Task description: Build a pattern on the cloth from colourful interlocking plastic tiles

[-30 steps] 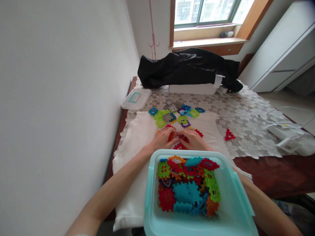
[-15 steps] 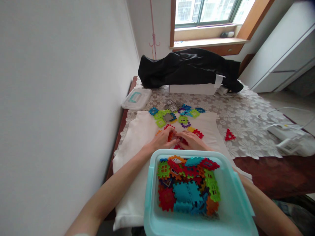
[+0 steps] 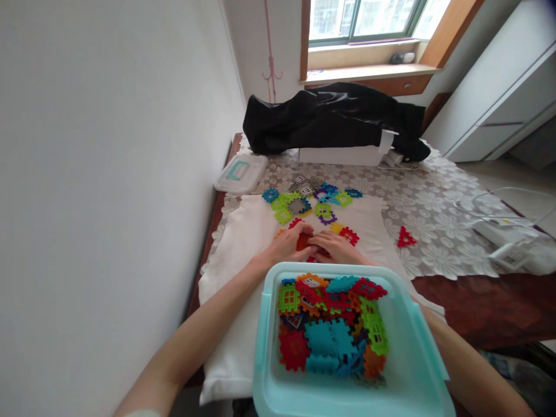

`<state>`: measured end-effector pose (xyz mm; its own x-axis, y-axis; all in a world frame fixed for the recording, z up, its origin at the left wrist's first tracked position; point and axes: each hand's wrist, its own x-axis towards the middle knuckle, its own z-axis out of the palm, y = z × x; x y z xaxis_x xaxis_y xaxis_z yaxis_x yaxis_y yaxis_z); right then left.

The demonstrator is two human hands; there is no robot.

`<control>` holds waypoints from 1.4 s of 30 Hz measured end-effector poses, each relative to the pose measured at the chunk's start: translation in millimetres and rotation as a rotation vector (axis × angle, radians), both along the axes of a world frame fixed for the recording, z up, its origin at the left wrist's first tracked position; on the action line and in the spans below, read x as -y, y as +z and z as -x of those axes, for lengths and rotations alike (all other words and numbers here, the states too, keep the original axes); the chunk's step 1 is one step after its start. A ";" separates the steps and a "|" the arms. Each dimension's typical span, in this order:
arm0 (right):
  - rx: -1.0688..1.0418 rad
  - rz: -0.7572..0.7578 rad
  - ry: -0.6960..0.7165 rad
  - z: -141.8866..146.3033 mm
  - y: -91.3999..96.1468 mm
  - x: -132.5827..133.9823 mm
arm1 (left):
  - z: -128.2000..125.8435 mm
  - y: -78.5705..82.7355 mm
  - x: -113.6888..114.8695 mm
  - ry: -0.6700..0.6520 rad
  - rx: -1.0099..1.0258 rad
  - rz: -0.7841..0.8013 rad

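Observation:
My left hand (image 3: 289,244) and my right hand (image 3: 335,248) meet on a white cloth (image 3: 241,249), fingers curled over red and orange interlocking plastic pieces (image 3: 306,242), which they mostly hide. A red window-frame piece (image 3: 350,235) lies just beyond my right hand. Further forward, several green, blue, purple and grey pieces (image 3: 297,205) lie in a loose group. Nearer me, an aqua plastic tub (image 3: 263,341) sits over my forearms, heaped with multicoloured pieces (image 3: 324,339).
A red triangular piece (image 3: 406,237) lies on the lace tablecloth (image 3: 438,231). A white wall (image 3: 108,202) rises along the left table edge. Beyond stand a clear lid (image 3: 238,172), black fabric (image 3: 330,119) and a white box (image 3: 339,155). Cables and white devices (image 3: 508,243) lie right.
My hands have closed further over the red and orange pieces, now hiding the red piece nearest me. The view has shifted slightly.

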<state>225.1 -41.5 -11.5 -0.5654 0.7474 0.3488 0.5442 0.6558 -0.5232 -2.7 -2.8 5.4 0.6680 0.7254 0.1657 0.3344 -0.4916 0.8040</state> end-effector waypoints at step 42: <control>-0.129 0.121 -0.016 6.8 11.3 7.9 | 0.2 -4.3 -2.6 -0.016 0.071 -0.061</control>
